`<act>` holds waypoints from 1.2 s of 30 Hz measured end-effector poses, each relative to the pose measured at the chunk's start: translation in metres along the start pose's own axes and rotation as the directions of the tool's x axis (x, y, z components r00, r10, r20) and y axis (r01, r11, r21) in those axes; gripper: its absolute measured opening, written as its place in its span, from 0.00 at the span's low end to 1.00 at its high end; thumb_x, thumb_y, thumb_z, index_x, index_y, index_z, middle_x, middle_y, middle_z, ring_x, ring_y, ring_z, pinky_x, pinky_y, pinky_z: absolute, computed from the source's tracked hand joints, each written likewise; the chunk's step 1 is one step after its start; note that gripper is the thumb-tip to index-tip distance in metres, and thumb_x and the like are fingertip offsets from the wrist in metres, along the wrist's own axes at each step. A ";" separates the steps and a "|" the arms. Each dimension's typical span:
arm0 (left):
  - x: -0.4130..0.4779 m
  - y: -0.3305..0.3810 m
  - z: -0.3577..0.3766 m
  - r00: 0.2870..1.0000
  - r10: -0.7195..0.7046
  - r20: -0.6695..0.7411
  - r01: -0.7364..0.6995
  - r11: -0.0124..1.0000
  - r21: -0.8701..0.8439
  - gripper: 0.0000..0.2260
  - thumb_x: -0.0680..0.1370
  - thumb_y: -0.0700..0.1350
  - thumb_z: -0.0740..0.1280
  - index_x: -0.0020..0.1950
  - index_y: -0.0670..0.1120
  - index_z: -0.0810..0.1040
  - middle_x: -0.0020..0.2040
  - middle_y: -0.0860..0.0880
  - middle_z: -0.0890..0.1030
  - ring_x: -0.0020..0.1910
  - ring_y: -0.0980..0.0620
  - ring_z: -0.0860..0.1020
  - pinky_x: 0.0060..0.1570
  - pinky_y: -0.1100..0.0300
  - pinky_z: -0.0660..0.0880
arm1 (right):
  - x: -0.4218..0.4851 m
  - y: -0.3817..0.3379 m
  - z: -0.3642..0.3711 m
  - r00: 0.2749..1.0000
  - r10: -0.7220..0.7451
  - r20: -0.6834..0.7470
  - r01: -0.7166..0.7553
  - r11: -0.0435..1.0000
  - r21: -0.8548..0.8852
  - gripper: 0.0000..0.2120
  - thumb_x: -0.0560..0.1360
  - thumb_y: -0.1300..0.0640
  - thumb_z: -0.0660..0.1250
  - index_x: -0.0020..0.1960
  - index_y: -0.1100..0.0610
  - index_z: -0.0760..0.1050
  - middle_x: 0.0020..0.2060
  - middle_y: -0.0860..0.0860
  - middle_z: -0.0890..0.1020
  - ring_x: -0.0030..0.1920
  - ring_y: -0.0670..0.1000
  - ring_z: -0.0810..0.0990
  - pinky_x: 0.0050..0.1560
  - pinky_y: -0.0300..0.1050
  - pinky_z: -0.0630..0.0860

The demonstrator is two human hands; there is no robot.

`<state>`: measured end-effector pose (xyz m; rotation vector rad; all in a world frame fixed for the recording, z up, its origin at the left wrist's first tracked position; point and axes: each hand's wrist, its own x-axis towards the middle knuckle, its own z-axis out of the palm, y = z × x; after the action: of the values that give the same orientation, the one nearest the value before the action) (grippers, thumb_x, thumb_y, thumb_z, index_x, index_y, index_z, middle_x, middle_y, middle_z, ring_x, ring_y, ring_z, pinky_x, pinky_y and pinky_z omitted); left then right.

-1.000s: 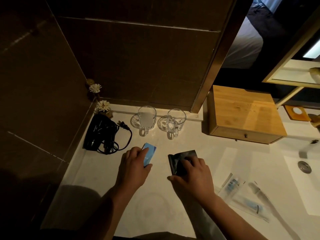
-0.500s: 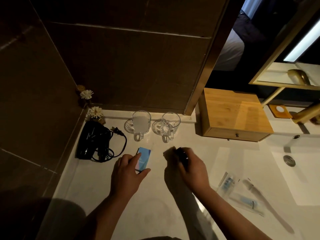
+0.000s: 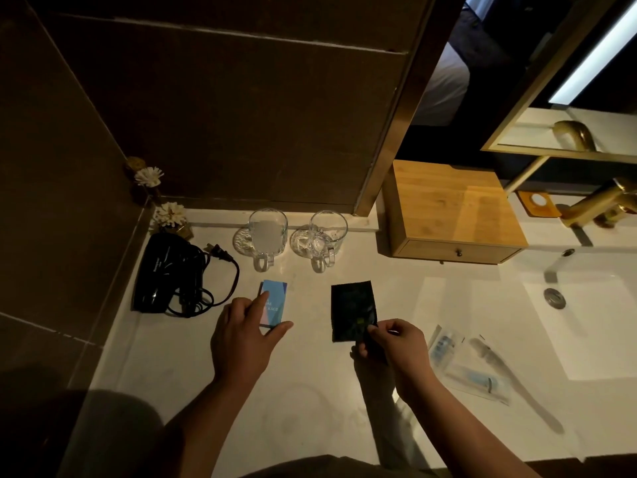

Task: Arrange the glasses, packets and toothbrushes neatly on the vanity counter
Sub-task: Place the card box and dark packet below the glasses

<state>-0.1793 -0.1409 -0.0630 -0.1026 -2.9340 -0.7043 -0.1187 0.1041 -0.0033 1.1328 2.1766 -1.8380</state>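
Two clear glass mugs stand on coasters at the back of the white counter (image 3: 310, 401): the left glass (image 3: 268, 236) and the right glass (image 3: 325, 238). A blue packet (image 3: 275, 302) lies flat in front of the left glass; my left hand (image 3: 244, 336) rests on its near edge, forefinger and thumb touching it. A black packet (image 3: 352, 310) lies flat in front of the right glass; my right hand (image 3: 396, 353) pinches its near right corner. Wrapped toothbrushes (image 3: 462, 367) lie to the right of that hand.
A black hair dryer (image 3: 165, 270) with a coiled cord sits at the left, by small white flowers (image 3: 169, 215). A wooden drawer box (image 3: 451, 215) stands at the back right. Beyond it are the sink basin (image 3: 593, 326) and a gold faucet (image 3: 599, 201).
The black packet, earlier bunched under my right hand, now lies flat and straight in front of the right glass. My left hand has slid back to the blue packet's near edge.
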 end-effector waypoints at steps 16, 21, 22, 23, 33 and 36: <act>-0.003 0.000 -0.005 0.996 0.036 0.075 -0.037 0.999 0.010 0.31 0.68 0.58 0.74 0.69 0.54 0.70 0.62 0.47 0.72 0.56 0.46 0.75 0.40 0.52 0.79 | 0.022 0.005 0.004 0.772 -0.552 0.315 0.561 0.360 -0.745 0.16 0.72 0.55 0.73 0.60 0.53 0.80 0.59 0.56 0.80 0.55 0.59 0.76 0.49 0.47 0.76; -0.005 -0.002 -0.004 0.994 0.062 0.090 -0.066 0.997 0.036 0.26 0.70 0.57 0.73 0.67 0.55 0.73 0.62 0.48 0.74 0.56 0.46 0.74 0.41 0.54 0.79 | 0.017 0.009 0.013 0.708 -0.610 0.356 0.625 0.308 -0.717 0.14 0.72 0.57 0.74 0.57 0.53 0.82 0.55 0.55 0.81 0.51 0.57 0.77 0.45 0.44 0.75; -0.006 -0.002 -0.004 0.994 0.068 0.091 -0.073 0.996 0.049 0.26 0.71 0.57 0.72 0.66 0.55 0.73 0.61 0.48 0.74 0.55 0.46 0.74 0.41 0.54 0.79 | 0.017 0.008 0.016 0.698 -0.616 0.366 0.637 0.300 -0.710 0.14 0.72 0.57 0.74 0.57 0.53 0.82 0.55 0.55 0.81 0.51 0.57 0.77 0.45 0.44 0.75; -0.005 -0.002 -0.005 0.993 0.073 0.092 -0.080 0.995 0.068 0.25 0.71 0.57 0.72 0.66 0.54 0.73 0.60 0.48 0.75 0.54 0.46 0.74 0.40 0.54 0.79 | 0.016 0.008 0.020 0.692 -0.619 0.370 0.644 0.298 -0.705 0.14 0.72 0.57 0.74 0.57 0.53 0.82 0.55 0.55 0.81 0.51 0.57 0.77 0.44 0.44 0.75; 0.011 -0.003 -0.009 0.995 0.065 0.080 -0.074 0.990 0.116 0.25 0.71 0.56 0.73 0.66 0.52 0.75 0.58 0.46 0.77 0.55 0.45 0.74 0.41 0.53 0.79 | 0.023 -0.001 0.044 0.700 -0.605 0.380 0.637 0.288 -0.715 0.16 0.71 0.54 0.74 0.59 0.53 0.81 0.54 0.55 0.81 0.51 0.57 0.76 0.45 0.47 0.77; 0.013 -0.005 -0.009 0.995 0.065 0.082 -0.073 0.993 0.096 0.25 0.71 0.56 0.73 0.66 0.52 0.75 0.58 0.47 0.76 0.54 0.46 0.74 0.41 0.53 0.79 | 0.025 -0.004 0.049 0.710 -0.599 0.370 0.629 0.303 -0.716 0.17 0.72 0.53 0.74 0.59 0.54 0.80 0.55 0.55 0.80 0.51 0.57 0.76 0.46 0.46 0.77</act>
<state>-0.1914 -0.1484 -0.0557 -0.2256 -3.0169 -0.5568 -0.1583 0.0733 -0.0266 0.0033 3.1254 -0.5842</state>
